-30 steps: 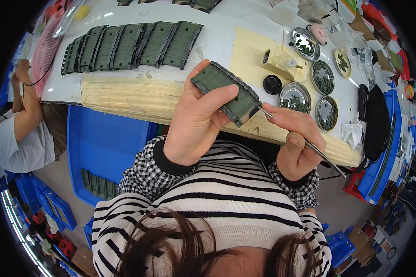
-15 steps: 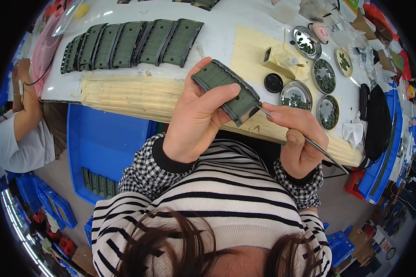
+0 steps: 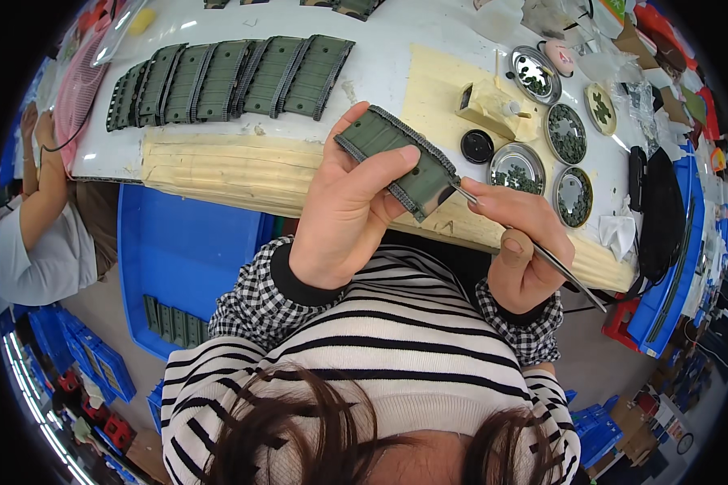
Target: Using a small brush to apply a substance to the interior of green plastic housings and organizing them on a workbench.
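My left hand (image 3: 338, 212) grips a green curved plate (image 3: 370, 139) with dark ribbed edges and a camouflage patch at its lower end. The thumb presses on its face and the fingers wrap beneath. A slim metal tool (image 3: 565, 272) is pinched in my right hand (image 3: 519, 234). Its front tip touches or nearly touches the plate's lower right corner, and its rear end sticks out below my palm. Whether a small part sits at that tip is too small to tell.
Similar green plates (image 3: 222, 79) stand in a row at the back left. Metal dishes (image 3: 566, 133) of small dark green pieces, a black round lid (image 3: 477, 146) and a yellowish block (image 3: 493, 107) lie right. Below the table edge is a blue bin (image 3: 194, 242). Another person's arm (image 3: 47, 182) is far left.
My right hand and the metal tool have shifted very slightly. My left hand keeps the plate almost in the same place.
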A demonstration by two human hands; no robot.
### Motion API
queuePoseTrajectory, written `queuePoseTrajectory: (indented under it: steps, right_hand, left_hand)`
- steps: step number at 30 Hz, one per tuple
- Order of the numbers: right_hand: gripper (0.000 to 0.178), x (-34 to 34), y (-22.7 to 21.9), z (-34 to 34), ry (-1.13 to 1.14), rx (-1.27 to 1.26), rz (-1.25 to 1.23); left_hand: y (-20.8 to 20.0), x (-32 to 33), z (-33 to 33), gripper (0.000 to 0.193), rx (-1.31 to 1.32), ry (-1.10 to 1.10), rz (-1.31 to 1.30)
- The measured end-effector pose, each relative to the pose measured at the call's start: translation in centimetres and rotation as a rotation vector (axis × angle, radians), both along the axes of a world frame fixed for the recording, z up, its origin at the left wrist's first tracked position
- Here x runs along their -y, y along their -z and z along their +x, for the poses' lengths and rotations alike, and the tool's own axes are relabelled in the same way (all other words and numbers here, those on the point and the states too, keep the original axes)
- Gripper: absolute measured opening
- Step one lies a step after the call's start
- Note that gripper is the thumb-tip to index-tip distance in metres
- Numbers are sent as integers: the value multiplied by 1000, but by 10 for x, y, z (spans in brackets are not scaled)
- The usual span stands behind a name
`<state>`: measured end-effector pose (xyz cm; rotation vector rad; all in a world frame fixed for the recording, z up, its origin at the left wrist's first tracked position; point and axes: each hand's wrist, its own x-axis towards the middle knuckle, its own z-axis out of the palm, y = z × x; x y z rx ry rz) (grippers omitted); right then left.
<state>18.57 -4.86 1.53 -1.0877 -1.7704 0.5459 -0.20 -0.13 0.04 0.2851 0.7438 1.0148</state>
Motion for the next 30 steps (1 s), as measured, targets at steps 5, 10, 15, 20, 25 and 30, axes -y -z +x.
queuePoseTrajectory:
  steps: [5,10,15,20,25,30]
  right_hand:
    - [16,0,0,-3,5,3,42]
    - [15,2,3,-8,34,2,50]
    - [32,4,2,-11,55,7,30]
    - [17,1,4,-2,-54,-63,79]
    - [23,0,-2,2,-75,5,78]
    - [26,0,-2,3,-81,45,111]
  left_hand:
    - [0,3,2,72,32,-26,5]
    - [2,5,5,70,78,-63,-11]
    - [5,7,6,70,135,-72,-23]
    - [0,4,5,68,146,-41,-13]
    - [-1,2,4,69,130,-6,1]
    - [0,2,5,70,149,-13,-3]
